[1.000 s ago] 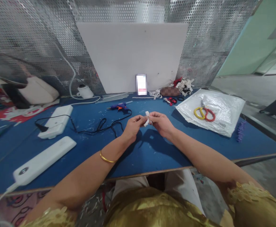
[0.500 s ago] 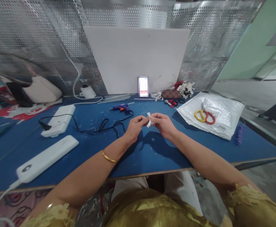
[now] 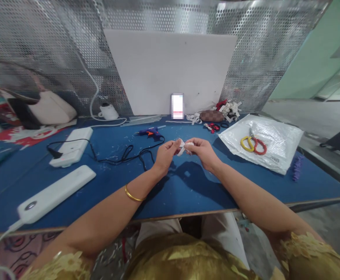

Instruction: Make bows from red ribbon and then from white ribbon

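A small piece of white ribbon (image 3: 181, 150) is held up over the blue table between my two hands. My left hand (image 3: 167, 154) pinches its left side between thumb and fingers. My right hand (image 3: 200, 151) grips the right side, fingertips close to those of the left. The ribbon looks folded or looped, but the fingers cover much of it. Behind my left hand lies a blue glue gun (image 3: 150, 133) with an orange trigger, its black cord trailing to the left.
White power strips (image 3: 57, 190) lie at left. Yellow-and-red-handled scissors (image 3: 253, 145) rest on a silver padded mailer (image 3: 277, 136) at right. A phone (image 3: 177, 105) leans against a white board (image 3: 172, 70). Ribbon scraps (image 3: 232, 110) and a brown checked case (image 3: 211, 116) lie at the back.
The ribbon was upright between the fingertips; now it is tilted and more folded, with the fingers shifted around it. Both hands stay in nearly the same place.
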Demonstrator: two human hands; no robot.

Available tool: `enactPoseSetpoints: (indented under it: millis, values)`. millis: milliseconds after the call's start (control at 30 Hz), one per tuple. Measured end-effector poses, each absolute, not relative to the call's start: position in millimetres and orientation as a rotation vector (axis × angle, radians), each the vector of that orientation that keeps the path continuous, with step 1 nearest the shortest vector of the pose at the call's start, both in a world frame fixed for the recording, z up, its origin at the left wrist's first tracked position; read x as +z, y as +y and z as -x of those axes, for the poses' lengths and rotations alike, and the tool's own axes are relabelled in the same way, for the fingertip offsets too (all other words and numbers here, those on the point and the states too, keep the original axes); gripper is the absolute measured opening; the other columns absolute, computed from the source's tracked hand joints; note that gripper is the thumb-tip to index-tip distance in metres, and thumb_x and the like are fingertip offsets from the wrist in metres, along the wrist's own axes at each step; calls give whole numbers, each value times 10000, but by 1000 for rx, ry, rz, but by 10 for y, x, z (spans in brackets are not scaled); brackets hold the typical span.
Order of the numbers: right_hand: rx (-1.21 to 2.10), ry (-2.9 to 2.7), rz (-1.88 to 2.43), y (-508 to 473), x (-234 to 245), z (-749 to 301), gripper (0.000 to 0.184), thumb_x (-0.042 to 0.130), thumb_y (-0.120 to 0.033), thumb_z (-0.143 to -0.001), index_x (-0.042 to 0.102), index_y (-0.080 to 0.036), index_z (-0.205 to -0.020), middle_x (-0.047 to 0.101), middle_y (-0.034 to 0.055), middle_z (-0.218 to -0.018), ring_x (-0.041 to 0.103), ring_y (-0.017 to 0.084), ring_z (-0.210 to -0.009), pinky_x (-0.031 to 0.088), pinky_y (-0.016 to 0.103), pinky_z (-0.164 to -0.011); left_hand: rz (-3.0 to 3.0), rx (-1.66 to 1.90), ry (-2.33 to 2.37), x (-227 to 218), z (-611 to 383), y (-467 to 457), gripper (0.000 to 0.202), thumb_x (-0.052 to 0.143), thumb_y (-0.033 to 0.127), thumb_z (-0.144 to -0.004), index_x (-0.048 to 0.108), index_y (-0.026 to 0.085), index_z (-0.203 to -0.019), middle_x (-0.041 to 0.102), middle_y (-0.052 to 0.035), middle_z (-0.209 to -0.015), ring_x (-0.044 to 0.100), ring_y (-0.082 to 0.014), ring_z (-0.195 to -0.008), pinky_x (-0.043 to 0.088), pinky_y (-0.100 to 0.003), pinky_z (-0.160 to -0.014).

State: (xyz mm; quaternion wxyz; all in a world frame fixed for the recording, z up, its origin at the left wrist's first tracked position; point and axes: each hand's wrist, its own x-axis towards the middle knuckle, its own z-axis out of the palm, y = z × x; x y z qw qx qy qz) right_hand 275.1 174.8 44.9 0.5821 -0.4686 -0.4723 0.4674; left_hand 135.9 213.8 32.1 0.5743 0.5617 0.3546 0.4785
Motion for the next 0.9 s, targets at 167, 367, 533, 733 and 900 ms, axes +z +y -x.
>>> enactPoseSetpoints:
  millis: [167, 367, 533, 733, 900]
  values:
    - [1005, -1167, 1160, 1738, 487, -2732, 281, 756, -361, -587, 619, -146, -707, 569, -14, -568, 506, 109, -555, 357, 238, -539, -1374, 1173, 861, 330, -1346, 2119, 261, 707, 382, -661, 616, 140, -624, 561, 17, -567, 451, -88, -549, 352, -220, -568]
    - [952, -1234, 1175, 1761, 420, -2742, 265, 723, -379, -628, 618, -150, -708, 578, -11, -551, 491, 106, -529, 356, 240, -534, -1319, 1143, 812, 354, -1347, 2102, 239, 704, 369, -655, 614, 149, -639, 564, 22, -563, 464, -92, -544, 357, -226, -563]
    - [921, -1267, 1203, 1785, 369, -2744, 265, 727, -381, -624, 623, -151, -703, 587, -5, -560, 514, 115, -531, 380, 252, -553, -1374, 1149, 857, 372, -1343, 2099, 216, 715, 340, -643, 615, 149, -631, 576, 21, -562, 463, -92, -539, 349, -227, -554]
    - [859, -1296, 1170, 1771, 396, -2746, 252, 710, -395, -650, 612, -164, -677, 572, -9, -544, 492, 114, -529, 374, 256, -548, -1337, 1104, 815, 393, -1338, 2088, 334, 713, 404, -653, 530, 156, -524, 486, 39, -489, 379, -72, -492, 303, -227, -530]
    - [864, -1313, 1097, 1765, 407, -2734, 230, 718, -368, -649, 609, -166, -670, 572, -13, -543, 490, 111, -520, 380, 260, -554, -1151, 1002, 698, 383, -1350, 2092, 298, 746, 374, -627, 567, 146, -557, 543, 17, -537, 428, -74, -504, 326, -226, -531]
